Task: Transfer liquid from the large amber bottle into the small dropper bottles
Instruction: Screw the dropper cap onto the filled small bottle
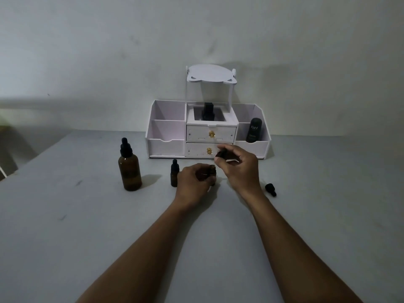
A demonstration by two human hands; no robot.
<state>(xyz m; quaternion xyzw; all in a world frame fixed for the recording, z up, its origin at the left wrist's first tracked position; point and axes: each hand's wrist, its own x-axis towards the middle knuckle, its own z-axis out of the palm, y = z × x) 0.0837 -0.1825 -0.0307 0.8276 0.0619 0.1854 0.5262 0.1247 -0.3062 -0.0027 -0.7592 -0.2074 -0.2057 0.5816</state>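
The large amber bottle (129, 173) stands upright on the table at the left, with its black dropper cap on. A small amber dropper bottle (174, 176) with a black cap stands just left of my left hand (192, 182). That hand is wrapped around another small amber bottle (211, 171), mostly hidden by the fingers. My right hand (237, 166) pinches a black dropper cap (220, 154) just above that bottle's mouth. Whether cap and bottle touch I cannot tell. A loose black dropper cap (270, 189) lies on the table to the right.
A white desk organiser (166, 145) with two drawers stands against the wall behind the hands. It holds a black tube (254, 130) in its right compartment and a dark bottle (208, 111) in the middle. The grey table (87, 226) reaches left to an edge.
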